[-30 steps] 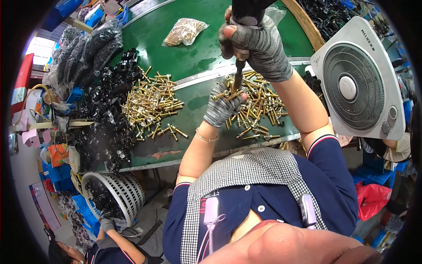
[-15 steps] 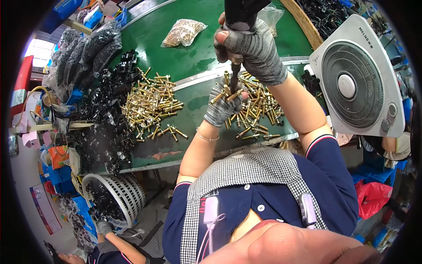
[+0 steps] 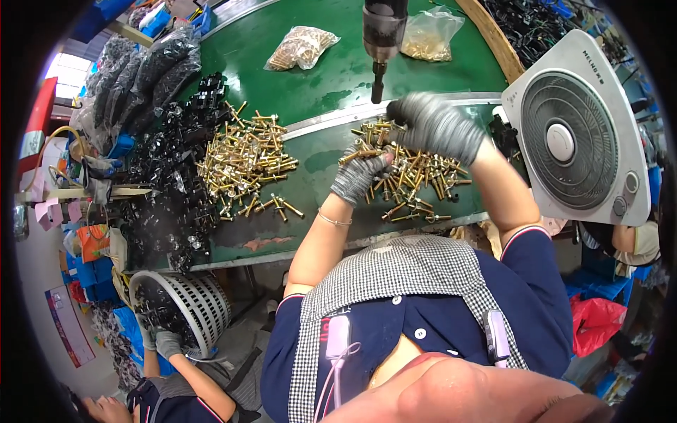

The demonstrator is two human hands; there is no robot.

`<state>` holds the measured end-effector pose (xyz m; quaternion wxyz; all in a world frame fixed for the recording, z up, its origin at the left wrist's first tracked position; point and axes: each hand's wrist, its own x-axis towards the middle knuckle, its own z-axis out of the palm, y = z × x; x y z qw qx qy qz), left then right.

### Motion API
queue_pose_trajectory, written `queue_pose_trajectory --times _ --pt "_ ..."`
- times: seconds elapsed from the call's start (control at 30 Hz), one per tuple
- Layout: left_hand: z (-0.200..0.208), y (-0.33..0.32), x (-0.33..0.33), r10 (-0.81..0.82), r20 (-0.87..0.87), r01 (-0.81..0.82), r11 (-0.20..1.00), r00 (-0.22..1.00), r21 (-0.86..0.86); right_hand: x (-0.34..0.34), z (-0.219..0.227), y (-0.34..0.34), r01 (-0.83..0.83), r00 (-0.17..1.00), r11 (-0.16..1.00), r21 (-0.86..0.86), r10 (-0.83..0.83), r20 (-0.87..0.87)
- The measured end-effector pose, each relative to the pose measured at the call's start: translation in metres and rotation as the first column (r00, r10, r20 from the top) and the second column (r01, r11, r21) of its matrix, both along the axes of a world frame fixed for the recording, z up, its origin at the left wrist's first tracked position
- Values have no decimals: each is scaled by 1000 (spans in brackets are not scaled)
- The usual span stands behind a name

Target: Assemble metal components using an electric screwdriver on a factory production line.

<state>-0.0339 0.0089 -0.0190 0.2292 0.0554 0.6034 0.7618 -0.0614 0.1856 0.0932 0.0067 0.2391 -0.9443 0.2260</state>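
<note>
In grey gloves with bare fingertips, both my hands are over the green table. My left hand [image 3: 355, 176] is closed round brass-coloured bolts [image 3: 361, 154], near the right-hand heap of bolts [image 3: 416, 173]. How many it holds I cannot make out. My right hand [image 3: 441, 128] is above that heap, its fingers smeared by motion. Clear of both hands, a dark power screwdriver [image 3: 383, 35] hangs with its socket bit pointing down. A second heap of bolts [image 3: 247, 166] lies to the left, beside a pile of black parts [image 3: 166, 183].
Two clear bags of bolts, one left [image 3: 302, 49] and one right [image 3: 429, 37], lie at the back of the table [image 3: 240, 63]. At the right stands a grey fan [image 3: 564, 134]. A co-worker's gloved hand [image 3: 168, 343] is at a white basket [image 3: 217, 307] of black parts, lower left.
My right hand has let go of the power screwdriver and come down to the right. The screwdriver has risen away from the bolts in my left hand, which has barely moved.
</note>
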Motion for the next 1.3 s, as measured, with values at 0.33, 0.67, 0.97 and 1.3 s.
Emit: queue_pose_trajectory --times 0.33,0.67,0.97,1.3 --pt "7 -12 16 -2 -128 3 1000 992 5 26 -38 13 190 940 923 -334 -74 332" --pt "-2 -19 28 -30 40 26 996 999 91 40 -42 6 173 897 961 -218 -62 438" --pt "0 -11 37 62 83 -70 994 995 88 48 -58 6 164 863 873 -460 99 495" --pt "-15 -11 39 98 -77 -95 994 992 48 52 -61 8 192 840 862 -469 103 533"
